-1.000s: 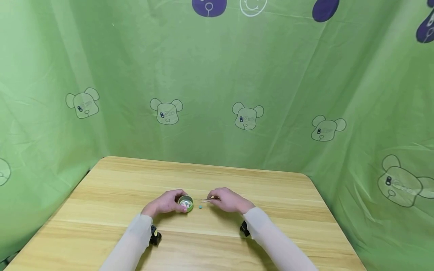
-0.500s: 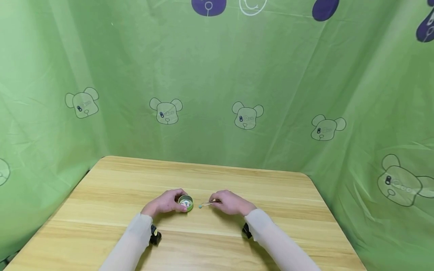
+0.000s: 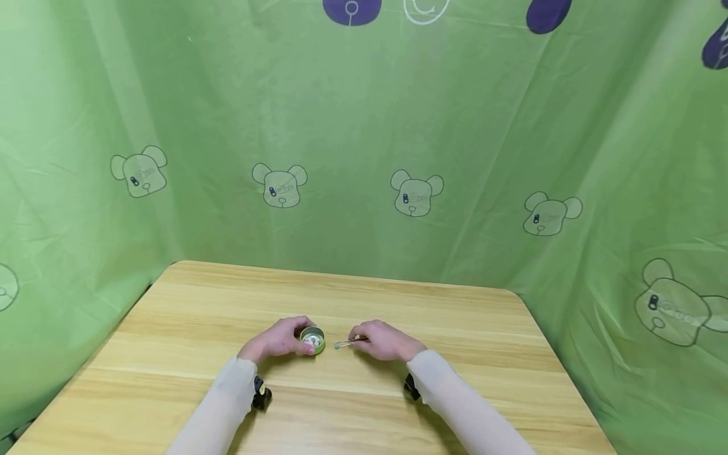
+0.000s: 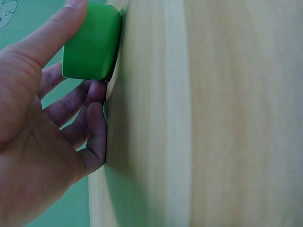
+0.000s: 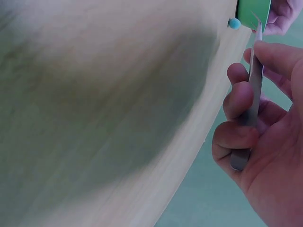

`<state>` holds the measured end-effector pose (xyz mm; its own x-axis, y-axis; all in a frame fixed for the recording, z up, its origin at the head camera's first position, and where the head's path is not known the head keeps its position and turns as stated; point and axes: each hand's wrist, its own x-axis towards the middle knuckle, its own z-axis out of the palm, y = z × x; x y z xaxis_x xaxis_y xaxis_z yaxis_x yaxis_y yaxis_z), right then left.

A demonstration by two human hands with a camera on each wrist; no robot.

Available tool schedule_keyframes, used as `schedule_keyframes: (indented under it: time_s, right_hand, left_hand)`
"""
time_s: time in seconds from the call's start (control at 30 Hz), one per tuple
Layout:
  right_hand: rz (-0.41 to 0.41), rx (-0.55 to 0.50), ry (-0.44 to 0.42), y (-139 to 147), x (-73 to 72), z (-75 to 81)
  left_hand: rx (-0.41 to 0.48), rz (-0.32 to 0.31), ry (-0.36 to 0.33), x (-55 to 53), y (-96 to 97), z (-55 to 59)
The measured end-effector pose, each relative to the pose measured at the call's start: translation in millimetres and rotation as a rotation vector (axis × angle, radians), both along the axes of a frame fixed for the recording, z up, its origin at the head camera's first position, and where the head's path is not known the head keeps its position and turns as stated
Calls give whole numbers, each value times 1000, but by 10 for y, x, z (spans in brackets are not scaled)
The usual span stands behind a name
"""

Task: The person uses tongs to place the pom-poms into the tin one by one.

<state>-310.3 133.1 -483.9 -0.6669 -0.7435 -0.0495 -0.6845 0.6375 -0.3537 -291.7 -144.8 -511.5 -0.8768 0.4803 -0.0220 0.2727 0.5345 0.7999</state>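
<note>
My left hand [image 3: 282,339] grips a small round green tin [image 3: 318,348] between thumb and fingers, and the tin stands on the table with its open top up. Several small pale and coloured pieces lie inside it. In the left wrist view the thumb lies along the smooth green tin [image 4: 92,45]. My right hand [image 3: 387,341] holds metal tweezers [image 5: 254,85] with thin bent tips, pointing left towards the tin. A small blue-green bead [image 5: 234,23] sits on the table just right of the tin, close to the tweezers' tips.
The wooden table [image 3: 341,417] reaches back to a green curtain [image 3: 341,114] printed with bear heads. A black wrist camera [image 3: 261,395] is strapped under the left sleeve, another black camera [image 3: 412,387] under the right.
The right hand has shifted slightly down, bringing the tweezers' tips from above the bead to its level, right at it. The left hand and the tin stay in place.
</note>
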Motion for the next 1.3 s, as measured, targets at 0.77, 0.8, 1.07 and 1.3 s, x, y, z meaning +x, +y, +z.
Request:
schedule_keyframes:
  time_s: [0.77,0.8,1.07,1.3]
  right_hand:
    - [8,-2,-4,-9,-81,-106]
    - [10,-4,-3,-7,-86,-113]
    - [5,7,-8,-11,-100,-131]
    - [11,-4,1,-11,-106,-114]
  left_hand:
    - [21,1,-15,-17,-3,-38]
    - [22,2,-17,-16,-3,-36]
    - [14,10,-20,-12,7,-30]
    - [26,7,-21,-17,0,-21]
